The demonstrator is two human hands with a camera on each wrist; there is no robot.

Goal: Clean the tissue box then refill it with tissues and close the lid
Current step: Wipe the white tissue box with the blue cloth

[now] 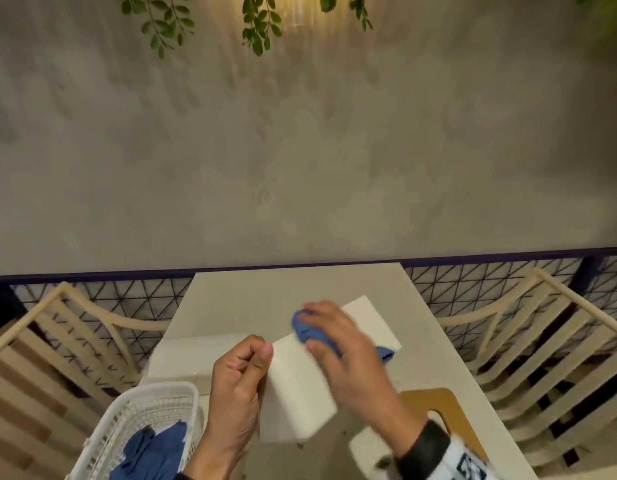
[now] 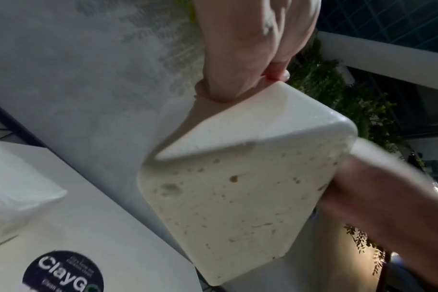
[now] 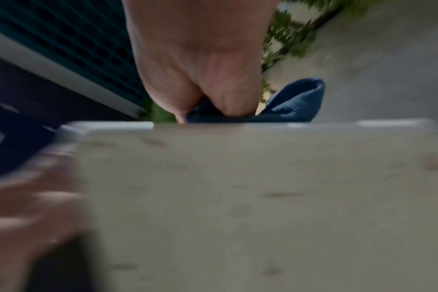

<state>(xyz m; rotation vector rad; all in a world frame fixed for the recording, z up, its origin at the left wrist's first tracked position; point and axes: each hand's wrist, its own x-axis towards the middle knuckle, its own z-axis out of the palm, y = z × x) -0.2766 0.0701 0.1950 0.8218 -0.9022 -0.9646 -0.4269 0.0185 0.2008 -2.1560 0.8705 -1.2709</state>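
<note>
Near the bench's middle, the left hand (image 1: 239,370) pinches the white speckled rectangular tissue box (image 1: 321,368) steady so the right hand (image 1: 341,344), fingers pressing a crumpled blue cloth (image 1: 307,329), can wipe it.

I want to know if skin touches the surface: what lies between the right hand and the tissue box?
A bunched blue cloth lies under the right hand, against the tissue box; head and right wrist views show it.

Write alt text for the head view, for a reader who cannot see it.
The right hand presses a blue cloth on a white tissue box that the left hand steadies on the table. A white basket holding blue cloths sits near left.
</note>
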